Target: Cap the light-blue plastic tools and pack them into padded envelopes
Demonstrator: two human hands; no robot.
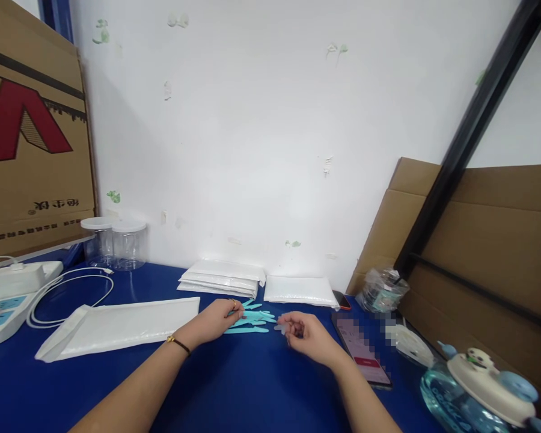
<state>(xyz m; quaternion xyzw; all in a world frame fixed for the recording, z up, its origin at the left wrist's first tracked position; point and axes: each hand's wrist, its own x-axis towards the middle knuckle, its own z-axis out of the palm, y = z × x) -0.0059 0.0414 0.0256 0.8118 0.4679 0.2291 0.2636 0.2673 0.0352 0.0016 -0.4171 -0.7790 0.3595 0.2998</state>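
Lightly, the left hand (217, 320) pinches turquoise strips (258, 315) while the curled right hand (310, 338) grips a small translucent piece (280, 328).

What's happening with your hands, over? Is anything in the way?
Left hand touching turquoise strips. Right hand at small translucent piece, grip unclear. Phone beside right forearm, maybe in its way. Over.

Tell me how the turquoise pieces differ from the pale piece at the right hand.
Colour: the turquoise pieces are blue-green; the pale piece is whitish. Number: several turquoise pieces lie overlapping; the pale piece looks single, though fingers may hide part of it. Place: the turquoise pieces are at the left hand, the pale piece at the right hand. Both are near fingertips.
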